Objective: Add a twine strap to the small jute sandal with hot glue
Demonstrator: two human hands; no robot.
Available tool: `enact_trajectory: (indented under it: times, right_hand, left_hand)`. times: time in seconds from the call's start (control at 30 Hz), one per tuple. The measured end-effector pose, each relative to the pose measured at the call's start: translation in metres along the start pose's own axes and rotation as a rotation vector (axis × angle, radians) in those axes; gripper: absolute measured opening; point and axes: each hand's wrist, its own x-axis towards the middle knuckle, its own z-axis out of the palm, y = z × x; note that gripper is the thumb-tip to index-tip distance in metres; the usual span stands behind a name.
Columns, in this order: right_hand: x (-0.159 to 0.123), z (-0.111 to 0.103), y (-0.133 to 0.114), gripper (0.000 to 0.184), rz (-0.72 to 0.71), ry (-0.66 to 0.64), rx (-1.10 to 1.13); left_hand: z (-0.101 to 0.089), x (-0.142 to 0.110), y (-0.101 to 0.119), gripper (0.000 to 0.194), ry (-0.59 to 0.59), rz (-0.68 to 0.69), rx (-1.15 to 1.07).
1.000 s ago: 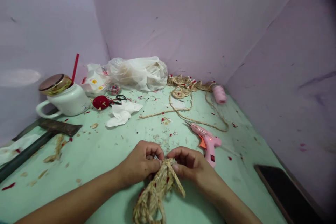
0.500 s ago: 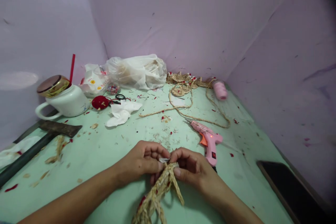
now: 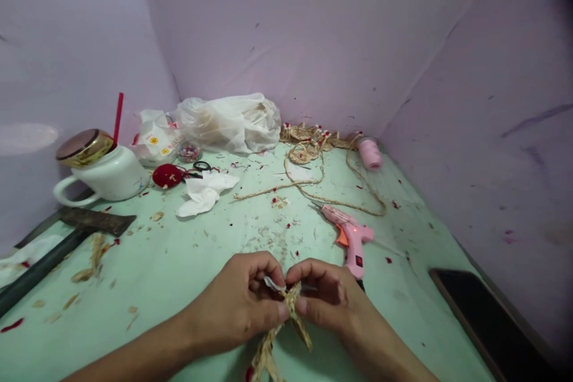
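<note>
Between both hands is a braided straw piece (image 3: 267,353) with a loose end hanging down and a bit of red on its lower part. My left hand (image 3: 244,298) pinches it from the left, thumb on the straw. A small whitish, semi-clear scrap (image 3: 274,284) sticks out by its fingertips; what it is I cannot make out. My right hand (image 3: 329,295) grips the top end of the braid between thumb and fingers. The fingertips of the two hands almost meet. Just beyond the right hand lies a pink hot glue gun (image 3: 353,239) with a lit orange light.
A hammer (image 3: 96,221), a white mug (image 3: 114,173), a red pincushion (image 3: 167,176) and crumpled tissue (image 3: 206,193) lie left. Behind are a plastic bag (image 3: 233,122), coiled straw pieces (image 3: 304,152) and a pink thread spool (image 3: 370,153). A phone (image 3: 487,322) lies right.
My hands have turned the braided straw piece, and its lower part has dropped further out of view. The whitish scrap shows more by the left fingers. The view has shifted slightly.
</note>
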Motion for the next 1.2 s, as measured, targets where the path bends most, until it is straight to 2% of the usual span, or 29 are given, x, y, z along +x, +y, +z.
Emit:
enact_trajectory:
  times: [0.1,0.23,0.43,0.63,0.77,0.9,0.97,1.07,1.2]
  right_hand:
    - [-0.002,0.004,-0.001,0.024,0.023,0.032,-0.009]
    - [-0.004,0.009,0.002,0.014,-0.016,0.068,0.0]
    - [-0.01,0.012,0.004,0.011,-0.116,0.157,-0.025]
    - [-0.014,0.003,0.006,0.01,-0.29,0.11,-0.078]
    - [-0.014,-0.002,0.01,0.01,-0.33,0.055,-0.052]
    - [-0.013,-0.003,0.012,0.011,-0.357,0.056,-0.077]
    - [-0.012,-0.003,0.013,0.014,-0.363,0.072,-0.076]
    - [-0.011,-0.001,0.015,0.017,-0.378,0.078,-0.073]
    - [-0.011,0.0,0.016,0.02,-0.394,0.068,-0.083]
  left_hand:
    - [0.005,-0.005,0.004,0.018,0.037,-0.025,0.079]
    - [0.012,-0.011,0.013,0.012,0.082,-0.043,0.23]
    - [0.019,-0.01,0.027,0.005,0.133,0.015,0.404]
    - [0.015,0.002,0.02,0.016,0.087,0.007,0.241]
    - [0.01,0.003,0.017,0.035,0.077,-0.031,0.059]
    - [0.008,0.001,0.022,0.022,-0.007,0.004,0.238]
    - [0.009,0.0,0.024,0.018,-0.013,0.004,0.319]
    - [0.011,0.002,0.025,0.018,0.007,-0.009,0.297]
    - [0.012,0.007,0.021,0.013,-0.03,-0.045,0.201]
